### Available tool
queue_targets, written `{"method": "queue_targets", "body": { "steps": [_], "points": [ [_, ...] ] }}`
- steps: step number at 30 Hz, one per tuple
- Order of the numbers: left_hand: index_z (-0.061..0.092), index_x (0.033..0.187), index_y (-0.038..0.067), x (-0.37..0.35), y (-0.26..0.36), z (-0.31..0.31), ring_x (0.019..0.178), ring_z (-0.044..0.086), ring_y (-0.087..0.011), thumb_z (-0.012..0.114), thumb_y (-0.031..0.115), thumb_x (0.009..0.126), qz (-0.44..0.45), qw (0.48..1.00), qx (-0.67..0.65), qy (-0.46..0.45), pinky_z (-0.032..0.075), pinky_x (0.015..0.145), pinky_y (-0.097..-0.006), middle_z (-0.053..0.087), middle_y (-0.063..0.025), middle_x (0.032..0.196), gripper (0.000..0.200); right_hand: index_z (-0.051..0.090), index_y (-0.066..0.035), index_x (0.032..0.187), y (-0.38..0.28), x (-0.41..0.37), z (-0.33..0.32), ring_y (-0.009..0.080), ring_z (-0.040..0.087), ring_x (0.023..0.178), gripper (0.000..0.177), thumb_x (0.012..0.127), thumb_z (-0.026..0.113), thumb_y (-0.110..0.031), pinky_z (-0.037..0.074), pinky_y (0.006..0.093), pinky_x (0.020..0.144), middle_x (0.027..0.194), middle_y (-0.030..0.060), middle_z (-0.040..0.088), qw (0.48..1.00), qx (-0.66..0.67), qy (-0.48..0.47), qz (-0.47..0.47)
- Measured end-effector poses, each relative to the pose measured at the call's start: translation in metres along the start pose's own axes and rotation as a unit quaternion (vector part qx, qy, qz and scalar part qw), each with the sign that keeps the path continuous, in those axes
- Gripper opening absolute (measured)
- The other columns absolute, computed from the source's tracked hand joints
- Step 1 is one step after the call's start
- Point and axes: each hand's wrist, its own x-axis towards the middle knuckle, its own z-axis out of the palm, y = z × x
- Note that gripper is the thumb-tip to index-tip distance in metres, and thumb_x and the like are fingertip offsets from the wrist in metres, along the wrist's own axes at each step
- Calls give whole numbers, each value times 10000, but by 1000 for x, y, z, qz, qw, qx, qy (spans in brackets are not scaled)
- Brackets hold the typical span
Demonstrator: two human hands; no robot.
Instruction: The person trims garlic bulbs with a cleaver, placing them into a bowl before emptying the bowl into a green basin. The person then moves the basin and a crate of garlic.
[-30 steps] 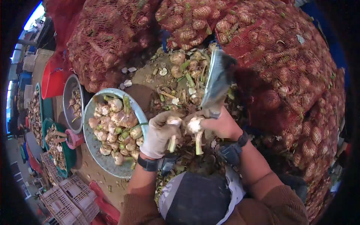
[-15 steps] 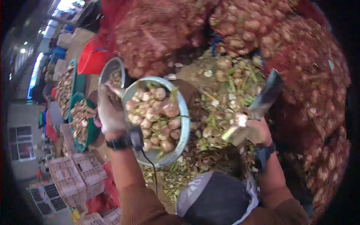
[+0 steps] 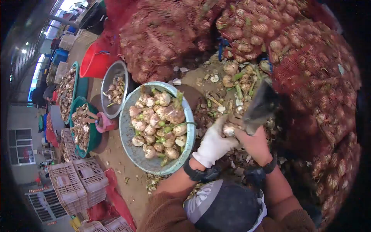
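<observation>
Wearing a white glove, my left hand [image 3: 217, 144] has its fingers closed on a garlic bulb [image 3: 229, 129]. My bare right hand [image 3: 254, 144] meets it at the bulb, its fingers round the base of a wide dark blade [image 3: 262, 106]. The blade points up and to the right over trimmings on the floor. Left of my left hand stands a round pale-blue basin [image 3: 190, 141] of garlic bulbs. My fingertips are partly hidden around the bulb.
Red mesh sacks of garlic [image 3: 166, 34] line the top and right. At the left are a metal bowl [image 3: 105, 101], a red bucket [image 3: 91, 63], green tubs [image 3: 94, 137], a pink container [image 3: 106, 123] and plastic crates [image 3: 67, 183].
My left hand has moved right from beside the metal bowl to the bulb near my right hand. My right hand has shifted slightly left, and the blade has swung lower and left.
</observation>
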Motion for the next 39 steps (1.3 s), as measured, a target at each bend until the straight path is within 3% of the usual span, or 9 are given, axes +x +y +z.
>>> {"method": "queue_targets", "body": {
  "steps": [5, 8, 15, 21, 22, 26, 30, 34, 39],
  "points": [
    [480, 1095, 38, 1, -3, -14, 716, 571, -107, 533, 108, 852, -27, 973, -180, 143, 501, 649, -243, 587, -49, 825, 258, 544, -73, 717, 17, 1, -19, 333, 543, 638, 192, 605, 696, -111, 465, 410, 610, 650, 105, 519, 873, -385, 74, -290],
    [410, 1181, 61, -2, -47, -37, 914, 584, -218, 494, 299, 931, 102, 977, -176, 66, 506, 819, -349, 553, -96, 1020, 356, 555, -96, 708, 28, -5, -15, 291, 574, 633, 183, 608, 697, -153, 466, 404, 590, 665, 81, 551, 837, -477, 55, -262],
    [436, 1040, 50, -7, -43, -23, 830, 516, -157, 595, 144, 774, 40, 974, -166, 147, 474, 720, -307, 480, -51, 935, 324, 557, -98, 655, 22, -9, -12, 268, 579, 596, 175, 610, 696, -193, 469, 393, 565, 610, 69, 538, 822, -491, 53, -282],
    [422, 986, 25, -3, -19, -14, 765, 524, -92, 690, -34, 656, 33, 983, 86, 159, 460, 658, -226, 534, -29, 849, 429, 595, -72, 721, 65, 3, -35, 314, 596, 632, 149, 646, 658, -185, 482, 409, 581, 642, 138, 570, 830, -508, 90, -211],
    [422, 986, 25, -7, -11, -15, 765, 524, -92, 690, -34, 656, 35, 983, 86, 161, 460, 658, -226, 534, -29, 849, 429, 635, -52, 778, 78, 13, -51, 345, 619, 686, 160, 693, 621, -186, 496, 432, 624, 717, 183, 616, 812, -576, 84, 32],
    [444, 970, 11, -17, 8, -18, 826, 571, -161, 726, -16, 631, 17, 969, 81, 232, 482, 740, -297, 569, -78, 889, 442, 646, -41, 961, 73, 8, -73, 335, 634, 745, 264, 726, 633, -160, 494, 398, 675, 806, 205, 640, 907, -389, 135, 88],
    [499, 1130, 112, -8, 0, -2, 1088, 483, -307, 795, -9, 541, 320, 881, 321, 135, 441, 892, -401, 445, -162, 1185, 670, 662, 1, 975, 53, 16, -11, 151, 586, 748, 342, 780, 645, -280, 476, 320, 698, 846, 77, 664, 994, 33, -51, 89],
    [543, 1100, 29, -13, 3, 17, 1044, 508, -220, 734, -18, 629, 223, 963, 101, 113, 445, 874, -339, 479, -136, 1173, 510, 649, 5, 996, 27, 20, -7, 114, 576, 741, 304, 791, 639, -220, 473, 299, 668, 877, 31, 661, 971, 217, -21, 101],
    [593, 1011, -22, -5, -6, 9, 866, 570, -171, 625, 12, 744, -44, 993, 18, 106, 468, 746, -303, 618, -64, 874, 270, 596, -27, 737, 18, 4, -2, 232, 572, 617, 150, 726, 664, -159, 458, 357, 571, 716, 67, 616, 991, -44, 112, -67]
  ]
}}
